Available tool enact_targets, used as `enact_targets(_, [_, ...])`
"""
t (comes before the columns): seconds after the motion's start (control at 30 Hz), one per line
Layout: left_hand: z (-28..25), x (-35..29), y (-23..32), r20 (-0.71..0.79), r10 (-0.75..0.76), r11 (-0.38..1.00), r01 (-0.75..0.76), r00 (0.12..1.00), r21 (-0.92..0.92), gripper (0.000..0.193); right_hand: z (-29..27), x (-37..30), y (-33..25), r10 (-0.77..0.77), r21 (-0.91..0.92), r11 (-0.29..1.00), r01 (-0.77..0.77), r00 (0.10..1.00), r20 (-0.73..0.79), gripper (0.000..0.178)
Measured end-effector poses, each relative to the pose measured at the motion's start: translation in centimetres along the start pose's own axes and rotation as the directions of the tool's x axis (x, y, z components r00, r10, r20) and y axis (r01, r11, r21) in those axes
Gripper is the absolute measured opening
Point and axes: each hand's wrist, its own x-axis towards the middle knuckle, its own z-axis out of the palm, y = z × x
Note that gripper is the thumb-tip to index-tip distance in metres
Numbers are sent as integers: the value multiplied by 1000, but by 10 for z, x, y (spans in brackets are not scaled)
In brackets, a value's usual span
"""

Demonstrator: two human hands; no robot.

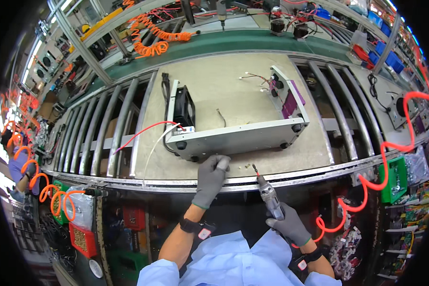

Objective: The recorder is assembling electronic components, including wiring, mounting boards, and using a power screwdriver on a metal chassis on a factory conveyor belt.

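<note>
Grey metal chassis (238,138) sits mid-counter (209,62), footed panel facing near, side walls running far. Black fan (184,107) at its left wall, purple panel (293,101) at its right.

Right hand (291,226): grip wrapped round the power driver (271,199), near side, right of centre. Bit points far and slightly left, just beside the loose small screws (244,167); can't confirm contact.

Left hand (212,179): grip curled at the chassis's near edge. Can't tell whether it pinches anything or touches metal.

Risks, my read:
- Screws lie loose close to the near rail (314,174); a bump from glove or bit could roll them off.
- Red and white wires (147,127) trail left off the chassis past the rollers (110,126); could snag if the unit slides.
- Chassis looks unclamped; a hard push with the driver might shift it.
- Red coiled hose (357,208) hangs right, close to the right wrist; could tug the arm off line.
- Bit slip could scratch the panel or catch the left glove.
</note>
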Motion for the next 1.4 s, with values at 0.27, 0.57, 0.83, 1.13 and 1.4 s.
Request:
enact_targets(0.27, [-27, -56, 14, 145, -219, 960, 239, 965, -144, 31, 51, -8, -5, -151, -175, 974, 147, 988, -11, 46])
enact_targets(0.57, [-96, -85, 10, -52, -271, 911, 239, 961, -336, 29, 90, -19, -75, -147, -166, 965, 203, 943, 300, 21])
enact_targets(0.83, [-135, -113, 3, -15, -120, 892, 101, 993, -441, 27, 97, -19, -92, 43, -55, 998, -11, 780, 624, 26])
enact_targets(1.13, [-124, -139, 14, -202, -196, 916, 105, 960, -387, 26, 131, -33, -65, -212, -117, 953, 279, 891, 402, 32])
enact_targets(1.4, [-295, -174, -17, -556, 299, 852, 45, 776, 521, 25, 96, -38, -71, -434, -99, 889, 448, 891, 137, 32])
